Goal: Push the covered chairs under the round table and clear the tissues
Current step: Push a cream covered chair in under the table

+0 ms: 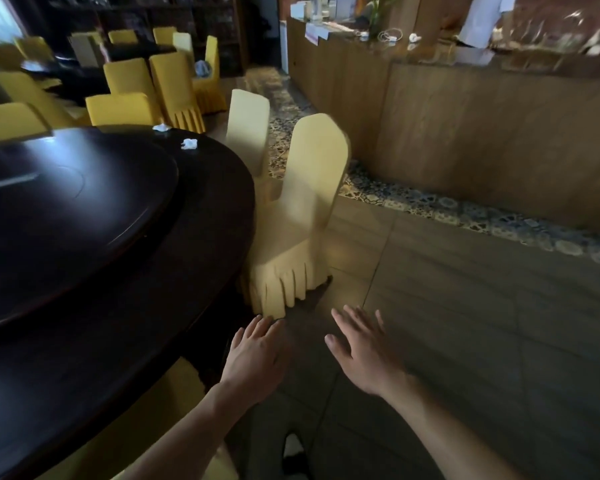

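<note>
— Grey floor tiles [465, 323] run beside a wooden counter [482, 133], and the dark round table [118, 341] shines at the left.

— Where is the chair?

— One pale covered chair [305, 209] stands at the table edge, ahead of both hands, not touched. A second chair [248, 129] is behind it.

— And the hands?

— The left hand [253, 358] and the right hand [364, 351] are spread flat, holding nothing.

— The tissues?

— Two crumpled white tissues [189, 144] lie on the far rim of the table, well apart from the hands.
</note>
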